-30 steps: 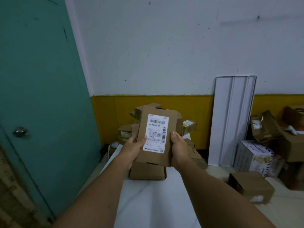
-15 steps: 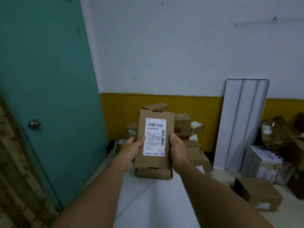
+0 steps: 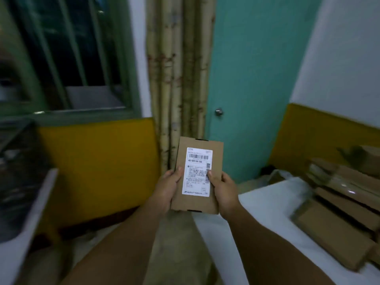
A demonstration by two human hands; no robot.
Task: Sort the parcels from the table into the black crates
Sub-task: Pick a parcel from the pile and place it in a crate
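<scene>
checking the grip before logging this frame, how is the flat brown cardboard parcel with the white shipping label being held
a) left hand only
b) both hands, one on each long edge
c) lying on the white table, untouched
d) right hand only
b: the flat brown cardboard parcel with the white shipping label is up in the air, the left hand gripping its left edge and the right hand its right edge, thumbs on the front.

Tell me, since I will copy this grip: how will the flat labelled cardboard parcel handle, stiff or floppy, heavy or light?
The parcel probably stays stiff: its edges look straight with the left hand and right hand gripping only its sides. It seems light, held upright by thumbs and fingers. Plain cardboard likely gives fair grip.
</scene>
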